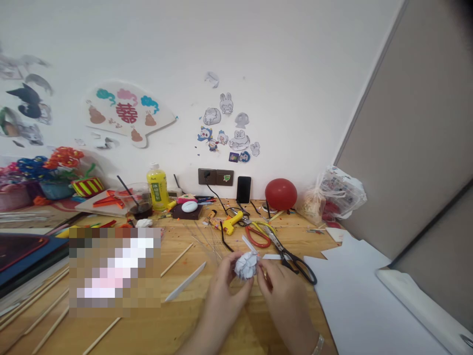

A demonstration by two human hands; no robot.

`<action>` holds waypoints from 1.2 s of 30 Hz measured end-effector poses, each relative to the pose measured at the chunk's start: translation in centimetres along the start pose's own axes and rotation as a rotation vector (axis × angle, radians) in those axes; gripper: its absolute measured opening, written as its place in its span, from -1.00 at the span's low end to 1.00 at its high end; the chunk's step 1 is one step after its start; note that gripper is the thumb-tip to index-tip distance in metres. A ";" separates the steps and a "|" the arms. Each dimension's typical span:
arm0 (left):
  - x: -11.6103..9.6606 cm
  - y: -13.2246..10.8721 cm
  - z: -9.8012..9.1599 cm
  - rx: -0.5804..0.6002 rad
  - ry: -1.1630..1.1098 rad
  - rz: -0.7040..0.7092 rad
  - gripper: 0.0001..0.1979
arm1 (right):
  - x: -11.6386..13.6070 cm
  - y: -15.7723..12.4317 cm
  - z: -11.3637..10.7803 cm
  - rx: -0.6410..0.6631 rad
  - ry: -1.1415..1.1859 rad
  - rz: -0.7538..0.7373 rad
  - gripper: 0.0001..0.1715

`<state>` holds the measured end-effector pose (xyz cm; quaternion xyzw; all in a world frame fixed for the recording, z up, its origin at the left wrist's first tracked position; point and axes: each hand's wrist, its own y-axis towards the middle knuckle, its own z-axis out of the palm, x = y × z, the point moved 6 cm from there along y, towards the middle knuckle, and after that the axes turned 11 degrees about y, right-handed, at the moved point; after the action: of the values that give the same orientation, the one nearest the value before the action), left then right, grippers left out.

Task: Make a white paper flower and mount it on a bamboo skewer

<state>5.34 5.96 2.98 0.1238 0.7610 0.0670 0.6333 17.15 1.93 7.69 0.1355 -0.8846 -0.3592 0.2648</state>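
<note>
1. Currently gripping the paper ball (246, 266): cupped by the left hand (226, 278), pinched at its side by the right hand (283, 286).
2. Surrounded on the desk (166, 330) by scissors (285, 251) just beyond the right hand, a paper strip (185, 282) left of the left, a glue gun (233, 223) beyond both.

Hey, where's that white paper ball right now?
In the head view, the white paper ball is just right of centre in the lower half, held between the left hand and right hand, nearer than the yellow glue gun.
</note>
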 end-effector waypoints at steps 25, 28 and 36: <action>1.1 0.1 0.7 -0.078 -0.254 -0.082 -0.60 | -1.6 -0.1 1.0 0.030 0.400 0.375 -0.77; 1.0 0.2 0.6 -0.089 -0.281 -0.093 -0.59 | -1.8 0.2 1.5 0.091 0.530 0.423 -0.75; 1.0 0.2 0.8 -0.008 -0.243 -0.073 -0.64 | -1.5 0.6 0.7 0.114 0.336 0.316 -0.82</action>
<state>6.03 6.40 1.97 0.1006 0.6824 0.0314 0.7233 18.01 3.38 7.11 0.0680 -0.8572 -0.2353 0.4531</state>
